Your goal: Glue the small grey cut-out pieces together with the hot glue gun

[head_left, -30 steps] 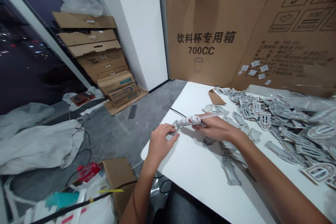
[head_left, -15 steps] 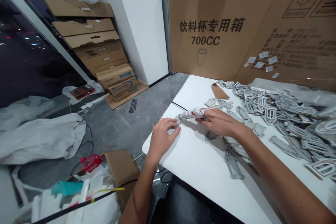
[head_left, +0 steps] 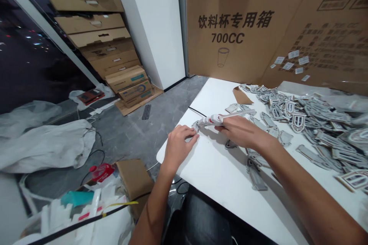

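My right hand (head_left: pixel 238 130) is wrapped round a white hot glue gun (head_left: pixel 214 119), with a pale glue stick (head_left: pixel 240 113) sticking out of its back end. The gun's nozzle points left at a small grey flat piece (head_left: pixel 196 125) near the table's left edge. My left hand (head_left: pixel 181 143) pinches that piece between thumb and fingers, which partly cover it. Whether the nozzle touches the piece, I cannot tell. Beneath and beside my right forearm lie several loose grey cut-out pieces (head_left: pixel 255 176).
A heap of grey shield-like cut-outs (head_left: pixel 316 122) covers the right of the white table (head_left: pixel 212 176). A brown scrap (head_left: pixel 242 95) lies behind. A big cardboard box (head_left: pixel 230 57) stands at the back. Below left is a box of rubbish with a red bottle (head_left: pixel 102 172); a black cable (head_left: pixel 71 227) crosses it.
The view has shifted slightly. Both hands stay at the same spot, the glue gun's nozzle still at the small grey piece.
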Motion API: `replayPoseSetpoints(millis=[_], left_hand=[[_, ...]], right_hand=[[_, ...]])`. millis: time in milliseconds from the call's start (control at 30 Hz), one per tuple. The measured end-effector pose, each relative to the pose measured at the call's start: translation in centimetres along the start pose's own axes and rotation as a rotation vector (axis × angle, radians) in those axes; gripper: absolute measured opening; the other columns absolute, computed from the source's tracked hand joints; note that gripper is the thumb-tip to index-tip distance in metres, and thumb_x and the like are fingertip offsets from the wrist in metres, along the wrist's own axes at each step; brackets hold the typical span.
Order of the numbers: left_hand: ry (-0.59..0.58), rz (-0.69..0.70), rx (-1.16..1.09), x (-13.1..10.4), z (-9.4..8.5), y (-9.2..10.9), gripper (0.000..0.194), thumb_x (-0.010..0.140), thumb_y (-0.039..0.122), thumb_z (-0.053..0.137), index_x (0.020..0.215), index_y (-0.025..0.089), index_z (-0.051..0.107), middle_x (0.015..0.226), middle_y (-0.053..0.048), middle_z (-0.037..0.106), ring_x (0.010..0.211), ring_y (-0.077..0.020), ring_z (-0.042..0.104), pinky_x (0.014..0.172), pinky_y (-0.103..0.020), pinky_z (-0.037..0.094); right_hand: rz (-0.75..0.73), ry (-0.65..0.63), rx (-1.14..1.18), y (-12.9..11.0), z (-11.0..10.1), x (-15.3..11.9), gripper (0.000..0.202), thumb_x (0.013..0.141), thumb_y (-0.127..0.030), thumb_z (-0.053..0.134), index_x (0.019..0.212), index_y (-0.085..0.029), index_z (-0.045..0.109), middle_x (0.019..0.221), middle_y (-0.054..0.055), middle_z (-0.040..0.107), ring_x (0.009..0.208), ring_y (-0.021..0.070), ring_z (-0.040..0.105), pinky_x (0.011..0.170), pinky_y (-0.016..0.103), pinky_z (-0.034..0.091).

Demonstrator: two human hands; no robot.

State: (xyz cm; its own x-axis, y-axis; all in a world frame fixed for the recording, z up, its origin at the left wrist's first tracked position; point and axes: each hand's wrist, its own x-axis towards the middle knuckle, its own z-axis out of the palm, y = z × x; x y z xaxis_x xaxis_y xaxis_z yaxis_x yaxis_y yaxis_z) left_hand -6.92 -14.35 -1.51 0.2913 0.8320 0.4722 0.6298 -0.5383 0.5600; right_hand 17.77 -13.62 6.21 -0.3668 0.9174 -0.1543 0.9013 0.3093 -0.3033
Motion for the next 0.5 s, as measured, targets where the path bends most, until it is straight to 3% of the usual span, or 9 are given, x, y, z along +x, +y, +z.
replayPoseSetpoints(millis=[300, 500], left_hand=[[0.009, -0.005, 0.017, -0.07, 0.12, 0.08, 0.005, 0.091, 0.021, 0.081, 0.090, 0.026, 0.083, 0.097, -0.003, 0.082, 0.096, -0.0241, 0.074, 0.087, -0.042, 0.060], [0.010, -0.019, 0.025, -0.13, 0.09, 0.17, 0.005, 0.091, 0.021, 0.081, 0.091, 0.026, 0.083, 0.098, -0.003, 0.082, 0.096, -0.0245, 0.074, 0.087, -0.043, 0.060]], right_hand=[[0.017, 0.024, 0.038, -0.92, -0.31, -0.77, 0.021, 0.106, -0.025, 0.047, 0.095, -0.019, 0.063, 0.089, 0.012, 0.070, 0.075, 0.0231, 0.058, 0.065, 0.034, 0.029], [0.018, 0.001, 0.006, -0.65, -0.14, -0.51, 0.023, 0.106, -0.029, 0.045, 0.095, -0.020, 0.064, 0.097, 0.013, 0.073, 0.081, 0.0250, 0.062, 0.066, 0.033, 0.031]])
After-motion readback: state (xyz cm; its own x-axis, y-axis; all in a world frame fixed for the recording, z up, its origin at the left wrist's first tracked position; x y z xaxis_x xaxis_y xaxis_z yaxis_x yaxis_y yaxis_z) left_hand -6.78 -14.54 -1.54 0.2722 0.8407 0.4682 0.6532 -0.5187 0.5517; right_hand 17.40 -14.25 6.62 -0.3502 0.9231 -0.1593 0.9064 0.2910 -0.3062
